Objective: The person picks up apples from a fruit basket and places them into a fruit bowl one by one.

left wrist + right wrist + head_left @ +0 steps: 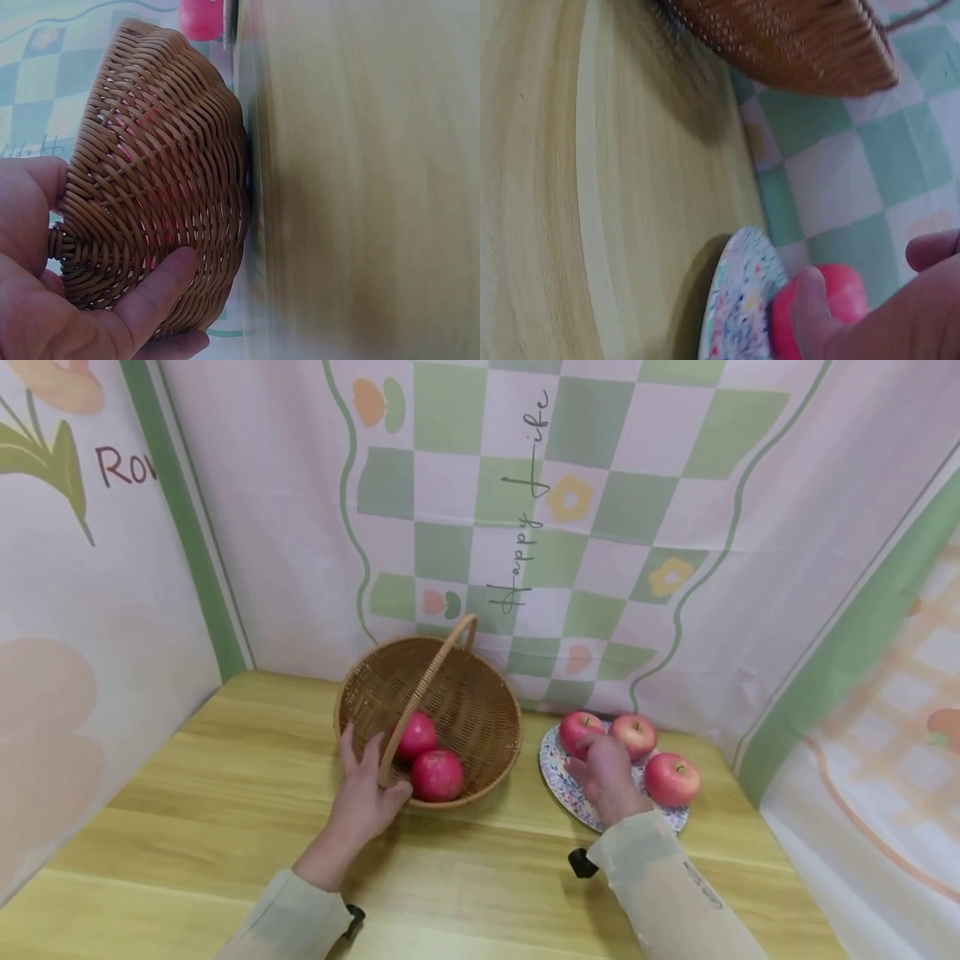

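Observation:
A round wicker basket point(487, 718) with an arched handle stands tilted toward me. Inside lie two deep-red round fruits, perhaps pomegranates, one at the front point(437, 777) and one behind point(417, 735). My left hand point(367, 797) grips the basket's near-left rim beside the handle's foot, with fingers against the weave in the left wrist view. To the right, a flower-patterned plate point(558, 772) bears three pink-red apples. My right hand point(609, 777) hovers over it, at the left apple point(577, 731). In the right wrist view the thumb overlaps that apple point(844, 289), while one finger stands apart.
The other two apples, one at the back point(633, 735) and one at the right point(672, 780), sit near my right hand. A printed cloth point(517, 552) hangs right behind the wooden table point(465, 893), with more cloth at both sides.

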### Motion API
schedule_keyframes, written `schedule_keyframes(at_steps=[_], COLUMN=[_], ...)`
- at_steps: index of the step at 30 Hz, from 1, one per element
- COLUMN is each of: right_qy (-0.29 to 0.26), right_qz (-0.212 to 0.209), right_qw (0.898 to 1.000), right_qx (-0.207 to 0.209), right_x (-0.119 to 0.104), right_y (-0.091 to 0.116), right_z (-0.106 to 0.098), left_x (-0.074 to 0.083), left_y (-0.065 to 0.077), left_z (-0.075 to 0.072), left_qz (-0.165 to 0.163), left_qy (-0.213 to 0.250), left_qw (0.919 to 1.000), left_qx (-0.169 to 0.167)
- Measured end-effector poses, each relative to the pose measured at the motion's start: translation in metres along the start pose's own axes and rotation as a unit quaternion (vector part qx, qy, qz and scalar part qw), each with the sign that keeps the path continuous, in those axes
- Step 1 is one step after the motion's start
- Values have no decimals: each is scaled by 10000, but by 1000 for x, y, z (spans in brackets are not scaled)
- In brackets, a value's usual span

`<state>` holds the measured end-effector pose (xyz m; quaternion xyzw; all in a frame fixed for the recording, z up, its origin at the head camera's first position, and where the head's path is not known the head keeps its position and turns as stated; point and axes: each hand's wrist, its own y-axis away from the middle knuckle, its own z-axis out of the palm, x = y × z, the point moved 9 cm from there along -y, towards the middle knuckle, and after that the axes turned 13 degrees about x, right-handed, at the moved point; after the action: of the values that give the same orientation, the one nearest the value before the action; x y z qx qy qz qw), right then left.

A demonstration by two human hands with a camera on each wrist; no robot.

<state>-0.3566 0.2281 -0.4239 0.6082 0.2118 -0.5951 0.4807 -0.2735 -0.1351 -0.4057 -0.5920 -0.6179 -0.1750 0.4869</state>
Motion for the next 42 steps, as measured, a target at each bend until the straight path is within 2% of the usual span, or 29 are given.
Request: schedule_keyframes(at_steps=[3, 5, 6, 8, 10, 11, 12, 14, 17, 19, 20, 22, 24, 26, 30, 33, 37, 42], right_qy=[623, 1045, 1191, 1404, 1633, 1687, 1839, 2283, 2966, 3265, 3372, 3543, 3698, 3906, 4327, 4540, 4565, 4658], right_qz=[-893, -1719, -2142, -2921, -3711, -4044, -4373, -5023, -5856, -6215, -6317, -6376, -6317, -6205, -5815, -5586, -5566, -5616], right_qw=[9929, 9770, 9664, 9441, 9139, 8988, 8791, 8268, 7320, 6767, 6552, 6259, 6114, 6050, 6117, 6109, 5993, 5834], right_qx=[476, 712, 774, 600, 202, -137, -458, -1092, -1822, -2219, -2406, -2761, -3007, -3105, -3169, -3296, -3503, -3567], right_x=[-18, -34, -42, -55, -64, -66, -67, -65, -53, -42, -35, -21, -8, 3, 18, 26, 32, 36], right_y=[11, 24, 31, 48, 68, 78, 89, 112, 143, 159, 165, 171, 174, 172, 166, 165, 168, 171], right_z=[-3, 0, 3, 14, 29, 39, 48, 67, 91, 105, 111, 121, 129, 135, 142, 145, 150, 153], left_x=[1, 1, 1, 0, 0, -1, -1, -1, -2, -1, -1, -1, 0, 0, 1, 2, 3, 3], left_y=[-1, -1, -1, -1, -2, -2, -2, -2, -2, -2, -2, -3, -2, -2, -2, -2, 0, 2], left_z=[0, 0, 0, 0, 0, 0, 0, 0, 0, 0, 0, 0, 0, 0, 0, 0, 0, 0], left_qz=[50, 79, 86, 86, 58, 53, 52, 70, 95, 135, 147, 176, 211, 221, 265, 289, 274, 241], left_qy=[0, -4, -2, 0, -17, -30, -28, -36, -47, -36, -31, -40, -51, -87, -80, -69, -57, -11], left_qw=[10000, 10000, 10000, 10000, 10000, 10000, 10000, 10000, 9999, 9999, 9999, 9998, 9997, 9997, 9996, 9996, 9996, 9997], left_qx=[18, 19, 19, 21, 13, 21, 31, 53, 66, 80, 78, 85, 78, 60, 47, 29, 7, 18])
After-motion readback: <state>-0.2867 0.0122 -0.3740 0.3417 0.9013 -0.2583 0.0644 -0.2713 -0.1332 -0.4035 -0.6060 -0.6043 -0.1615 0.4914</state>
